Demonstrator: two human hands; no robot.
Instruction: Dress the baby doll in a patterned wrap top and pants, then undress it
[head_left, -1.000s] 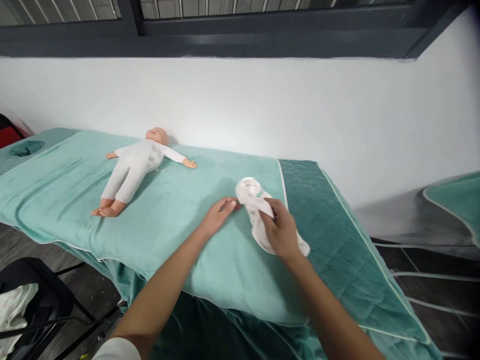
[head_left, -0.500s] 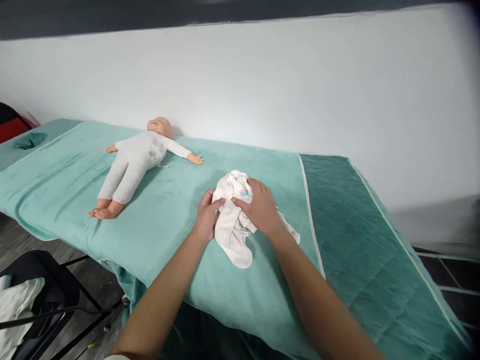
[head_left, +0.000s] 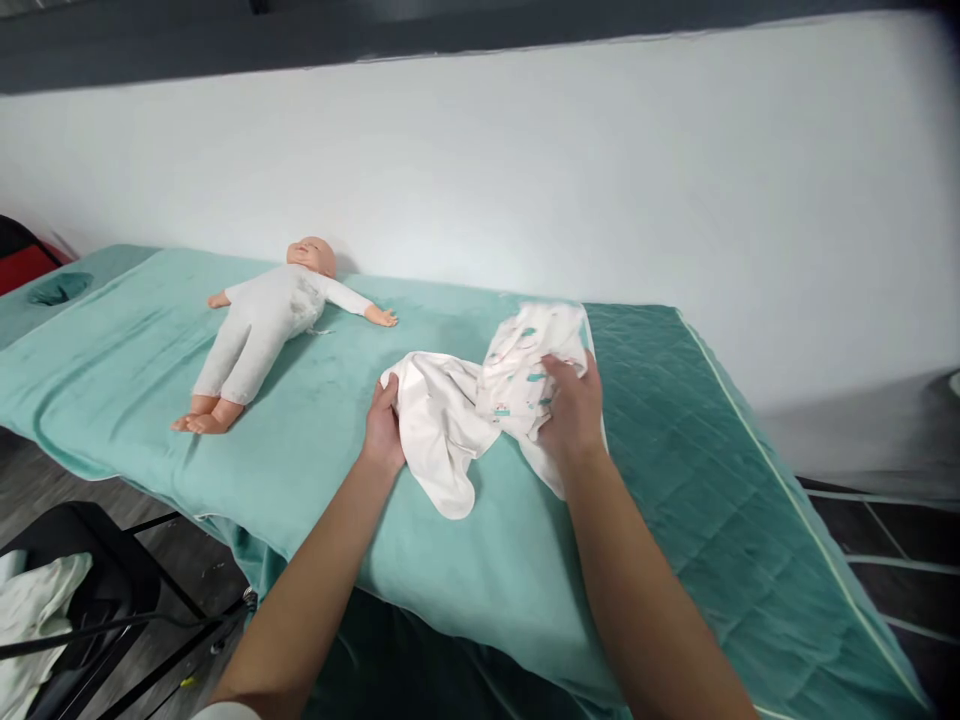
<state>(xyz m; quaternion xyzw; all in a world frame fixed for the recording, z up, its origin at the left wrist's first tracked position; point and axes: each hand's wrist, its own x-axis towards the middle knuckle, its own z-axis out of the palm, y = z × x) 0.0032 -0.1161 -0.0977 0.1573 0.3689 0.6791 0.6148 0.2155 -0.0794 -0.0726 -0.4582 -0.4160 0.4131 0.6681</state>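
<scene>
A white baby garment (head_left: 444, 425) is stretched sideways between my hands, above the green bed cover. Its left part is plain white with a rounded end hanging toward me; the right part carries small teal and pink prints. My left hand (head_left: 385, 428) is closed on the plain edge, thumb on top. On the printed part, my right hand (head_left: 574, 412) grips the cloth, with its fingers partly hidden. To the left, a baby doll (head_left: 262, 305) in a pale suit lies on its back, arms spread, apart from both hands.
The green cover (head_left: 315, 480) spans the bed, with a darker quilted section (head_left: 697, 470) at the right. A white wall (head_left: 480, 170) runs along the far side. At lower left stands a black chair (head_left: 112, 555) with a light cloth (head_left: 45, 610) on it.
My hands have moved apart, the right one up and to the right, the left one slightly left. The bunched garment has been spread out, showing more of its printed part.
</scene>
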